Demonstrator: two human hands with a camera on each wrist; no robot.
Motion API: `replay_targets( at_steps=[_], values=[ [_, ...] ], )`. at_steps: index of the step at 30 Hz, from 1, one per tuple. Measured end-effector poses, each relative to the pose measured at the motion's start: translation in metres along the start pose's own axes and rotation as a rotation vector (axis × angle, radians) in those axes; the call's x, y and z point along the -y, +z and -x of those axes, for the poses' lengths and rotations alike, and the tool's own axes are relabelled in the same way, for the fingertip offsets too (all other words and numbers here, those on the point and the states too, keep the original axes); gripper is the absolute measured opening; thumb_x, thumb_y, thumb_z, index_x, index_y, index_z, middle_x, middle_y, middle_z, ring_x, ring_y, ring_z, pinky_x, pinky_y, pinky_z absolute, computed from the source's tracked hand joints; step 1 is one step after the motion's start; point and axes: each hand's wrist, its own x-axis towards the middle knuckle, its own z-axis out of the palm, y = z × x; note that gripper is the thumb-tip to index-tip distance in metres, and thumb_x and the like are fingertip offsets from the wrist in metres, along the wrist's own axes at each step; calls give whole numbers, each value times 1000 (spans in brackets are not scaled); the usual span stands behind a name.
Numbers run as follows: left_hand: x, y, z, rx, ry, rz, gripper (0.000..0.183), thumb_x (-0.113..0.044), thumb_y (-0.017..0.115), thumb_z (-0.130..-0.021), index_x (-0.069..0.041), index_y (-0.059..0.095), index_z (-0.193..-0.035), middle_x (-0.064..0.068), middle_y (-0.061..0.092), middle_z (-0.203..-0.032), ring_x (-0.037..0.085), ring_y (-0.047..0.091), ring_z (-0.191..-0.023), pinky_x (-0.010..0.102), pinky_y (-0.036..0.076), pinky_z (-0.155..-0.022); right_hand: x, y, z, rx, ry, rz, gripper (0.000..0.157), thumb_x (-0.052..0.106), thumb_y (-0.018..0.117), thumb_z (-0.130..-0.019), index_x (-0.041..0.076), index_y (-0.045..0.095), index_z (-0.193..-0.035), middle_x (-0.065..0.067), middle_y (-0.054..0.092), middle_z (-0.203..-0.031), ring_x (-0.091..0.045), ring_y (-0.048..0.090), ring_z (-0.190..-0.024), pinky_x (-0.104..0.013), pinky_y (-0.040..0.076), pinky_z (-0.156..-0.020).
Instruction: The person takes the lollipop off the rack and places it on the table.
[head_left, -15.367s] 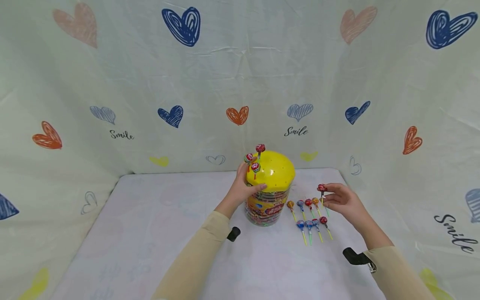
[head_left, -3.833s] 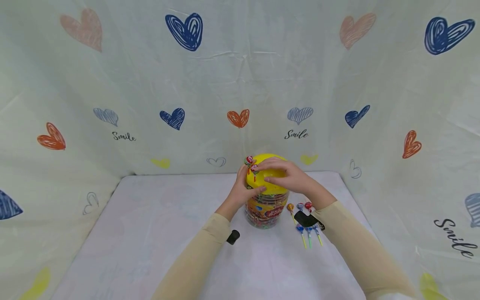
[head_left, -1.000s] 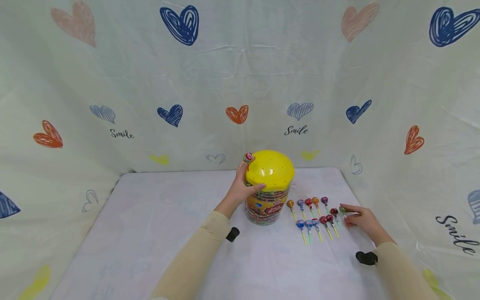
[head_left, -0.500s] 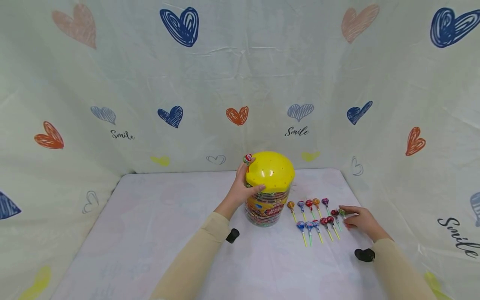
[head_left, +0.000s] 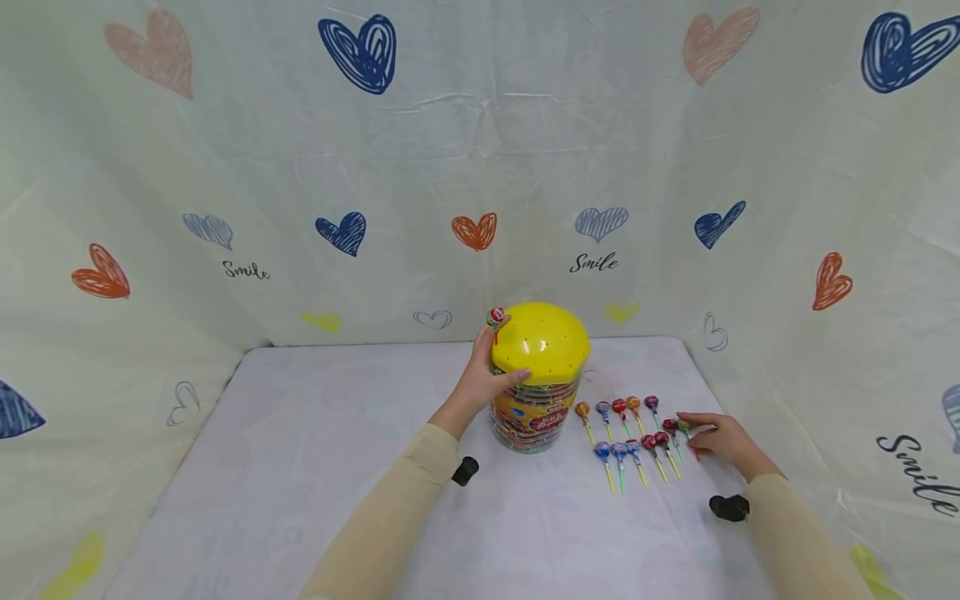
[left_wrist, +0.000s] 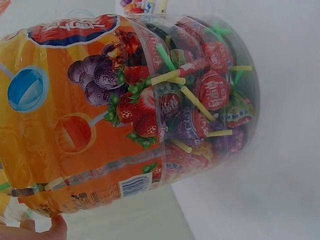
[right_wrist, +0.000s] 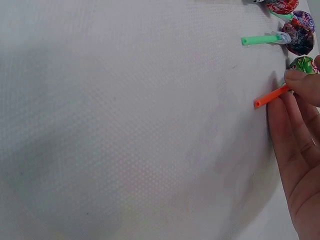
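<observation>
A clear jar (head_left: 525,437) full of wrapped lollipops stands on the table under a domed yellow lid (head_left: 547,337) dotted with small holes. My left hand (head_left: 480,385) grips the lid's left side, thumb across the front; its fingertips (left_wrist: 58,226) show at the corner of the left wrist view. One red-and-green lollipop (head_left: 495,317) stands in the lid beside those fingers. To the right, my right hand (head_left: 723,442) pinches a green-wrapped lollipop (right_wrist: 301,65) with an orange stick, low at the table, next to a dark red lollipop with a green stick (right_wrist: 262,39).
Two rows of lollipops lie right of the jar, a back row with an orange one (head_left: 582,409) at its left end and a front row with a blue one (head_left: 602,451). Behind the table (head_left: 337,467) hangs a cloth (head_left: 420,167) printed with hearts.
Over the longer span, lollipops on the lid drop from three to one and the rows on the table grow. Lately my right hand has shifted slightly left with the green lollipop; the left stays.
</observation>
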Motion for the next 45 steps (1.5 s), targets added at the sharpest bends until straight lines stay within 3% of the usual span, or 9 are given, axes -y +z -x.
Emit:
replay_targets(
  at_steps=[4,9,16,20,23,27,32,39,45],
  values=[
    [-1,0,1,-4,-3,-3,86,-29,77,-85,-37,24,-152,2,7,-158,33,25,-139,58,25,-112,7,-4,6,-20,-31,32,51,7,69,-88,1,54,-136,-30,51,-130,-26,57,-89,-34,51,-74],
    [-2,0,2,-12,1,-9,86,-29,77,-85,-35,24,-153,2,8,-158,34,25,-140,59,24,-111,21,-11,15,-60,-146,57,47,5,65,-91,-3,53,-136,-32,50,-130,-33,57,-98,-38,53,-76],
    [-2,-1,4,-16,3,-15,85,-30,77,-85,-39,25,-151,1,8,-158,33,25,-140,59,25,-112,59,-12,29,-151,-285,35,45,11,64,-94,0,53,-137,-25,51,-132,-38,55,-107,-47,52,-86],
    [-2,-2,4,-16,8,-2,85,-30,77,-85,-38,25,-152,1,6,-159,33,23,-140,59,23,-112,91,-12,41,-192,-385,28,43,15,65,-95,1,55,-135,-23,54,-130,-34,58,-106,-30,55,-81],
    [-2,-1,4,-11,16,3,86,-30,77,-85,-34,24,-153,2,7,-158,33,23,-140,59,23,-112,116,-9,48,-224,-476,1,41,11,66,-94,1,57,-132,-21,57,-125,-23,60,-101,-16,52,-76],
    [-1,0,3,-3,23,6,86,-29,77,-85,-33,24,-153,3,8,-158,33,24,-140,58,24,-112,148,-3,53,-268,-616,-36,38,1,69,-89,-2,60,-126,-20,59,-120,-8,58,-96,-8,47,-80],
    [0,1,3,-1,27,-1,84,-28,77,-86,-37,25,-152,3,10,-156,32,25,-139,57,25,-112,187,6,63,-273,-709,-44,35,-2,70,-87,1,64,-121,-15,60,-118,-18,56,-101,-5,43,-84],
    [-2,0,3,-6,9,-10,84,-30,77,-85,-38,25,-151,2,12,-156,32,26,-139,57,25,-112,229,16,74,-240,-744,-32,29,11,72,-89,11,68,-119,-3,63,-118,-19,55,-107,-16,44,-92],
    [-3,-1,4,-11,-5,-14,85,-30,77,-85,-38,25,-152,3,8,-158,34,24,-140,60,24,-112,257,28,69,-195,-788,-86,29,9,72,-89,10,69,-118,-5,61,-122,-22,53,-113,-42,43,-101]
  ],
)
